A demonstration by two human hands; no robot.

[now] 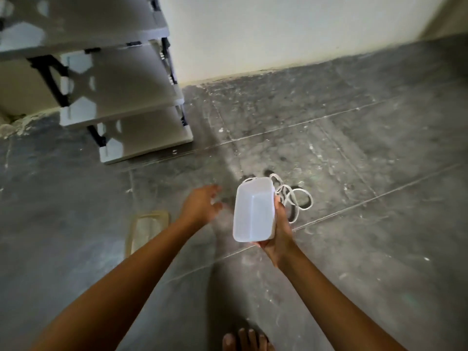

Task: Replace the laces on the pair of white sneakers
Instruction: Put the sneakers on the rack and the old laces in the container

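My right hand (276, 229) grips a white translucent plastic container (254, 210) from below and the side, held above the floor with its mouth tipped away from me. White laces (295, 196) spill in loops from its far end onto the floor just right of it. My left hand (201, 203) hovers to the left of the container with relaxed, spread fingers, holding nothing. No sneakers are in view.
A grey shelf rack (121, 92) with empty tiers stands at the upper left against the wall. A clear lid with a tan rim (148, 228) lies on the dusty grey floor (354, 173) under my left forearm. My bare toes (247, 340) show at the bottom edge.
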